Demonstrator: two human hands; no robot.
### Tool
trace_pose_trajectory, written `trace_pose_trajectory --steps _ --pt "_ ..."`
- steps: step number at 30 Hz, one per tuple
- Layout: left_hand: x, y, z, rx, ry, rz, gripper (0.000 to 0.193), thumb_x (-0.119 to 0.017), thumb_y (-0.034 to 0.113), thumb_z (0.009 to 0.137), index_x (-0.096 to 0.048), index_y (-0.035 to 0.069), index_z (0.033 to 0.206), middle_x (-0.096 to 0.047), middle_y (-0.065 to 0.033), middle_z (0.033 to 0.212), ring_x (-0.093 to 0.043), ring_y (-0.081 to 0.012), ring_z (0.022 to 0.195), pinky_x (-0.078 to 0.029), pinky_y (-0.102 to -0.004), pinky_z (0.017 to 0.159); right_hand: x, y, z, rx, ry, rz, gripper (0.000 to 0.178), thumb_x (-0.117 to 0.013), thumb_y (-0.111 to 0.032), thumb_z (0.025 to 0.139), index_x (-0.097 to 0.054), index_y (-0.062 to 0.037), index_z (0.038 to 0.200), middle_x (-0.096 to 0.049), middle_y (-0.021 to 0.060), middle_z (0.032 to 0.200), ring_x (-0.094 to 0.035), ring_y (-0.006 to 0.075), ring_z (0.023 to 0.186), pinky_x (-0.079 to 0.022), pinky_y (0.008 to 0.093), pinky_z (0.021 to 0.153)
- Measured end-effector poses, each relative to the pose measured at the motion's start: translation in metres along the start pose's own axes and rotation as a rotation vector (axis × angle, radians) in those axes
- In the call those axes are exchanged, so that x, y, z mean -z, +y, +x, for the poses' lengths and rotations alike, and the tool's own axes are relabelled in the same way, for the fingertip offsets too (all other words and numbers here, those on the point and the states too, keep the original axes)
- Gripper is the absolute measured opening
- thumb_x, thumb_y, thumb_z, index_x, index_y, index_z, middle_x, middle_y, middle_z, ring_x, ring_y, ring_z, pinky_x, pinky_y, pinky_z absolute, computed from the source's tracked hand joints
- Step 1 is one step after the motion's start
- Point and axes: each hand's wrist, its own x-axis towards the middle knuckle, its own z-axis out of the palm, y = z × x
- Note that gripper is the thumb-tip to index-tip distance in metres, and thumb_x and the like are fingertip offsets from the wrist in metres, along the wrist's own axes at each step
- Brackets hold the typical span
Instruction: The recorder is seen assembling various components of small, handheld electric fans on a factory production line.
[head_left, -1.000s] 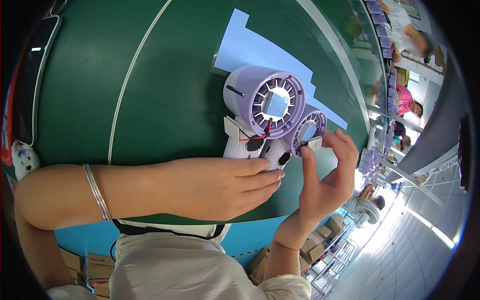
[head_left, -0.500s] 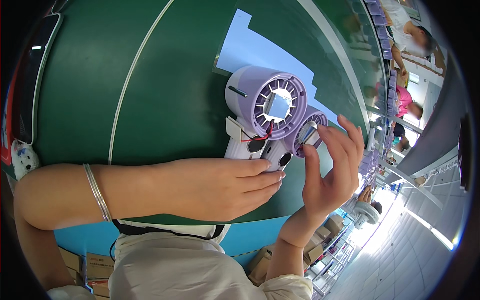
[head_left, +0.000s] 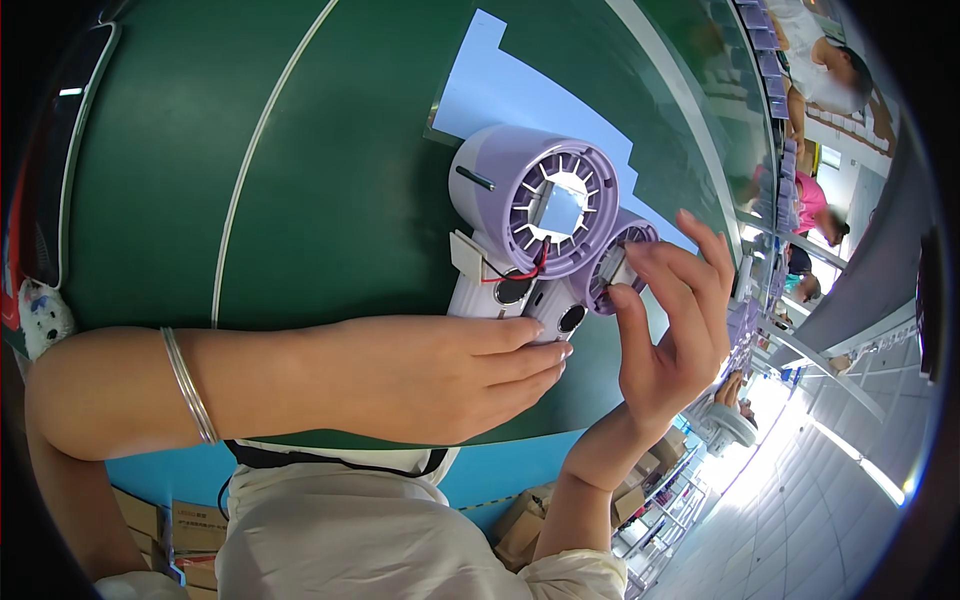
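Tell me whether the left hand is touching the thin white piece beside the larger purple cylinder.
Apart. The head view shows green table and white handle between the left hand and the thin white piece.

Has a green tabletop [head_left: 330,200] in front, metal shelving [head_left: 672,490] behind, pale panelled ceiling [head_left: 765,530] with one long lamp [head_left: 870,468].

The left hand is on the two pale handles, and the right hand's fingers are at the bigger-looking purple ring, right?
Not quite: the right hand has its fingers at the smaller-looking purple ring, as the head view shows. The left hand is on the two pale handles.
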Motion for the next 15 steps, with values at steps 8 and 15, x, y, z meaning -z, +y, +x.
trace_pose_trajectory --steps 8,15 --pt "-0.001 0.0 0.0 0.014 0.02 -0.024 0.033 -0.056 0.029 0.099 -0.068 0.005 0.119 -0.063 -0.0034 0.13 -0.054 -0.0186 0.129 -0.04 -0.0357 0.11 -0.006 0.001 -0.008 -0.024 0.02 0.03 0.031 -0.084 -0.013 0.069 -0.075 -0.0074 0.098 -0.064 0.0067 0.102 -0.06 0.0342 0.115 -0.038 0.0541 0.106" --pt "0.0 0.0 -0.001 -0.001 0.006 -0.005 0.034 -0.057 0.029 0.098 -0.067 0.005 0.121 -0.063 -0.0027 0.13 -0.054 -0.019 0.13 -0.039 -0.0359 0.111 -0.01 -0.017 -0.006 -0.229 -0.008 -0.191 0.027 -0.08 -0.021 0.077 -0.057 -0.008 0.082 -0.05 0.0023 0.078 -0.046 0.0238 0.079 -0.032 0.0358 0.08"
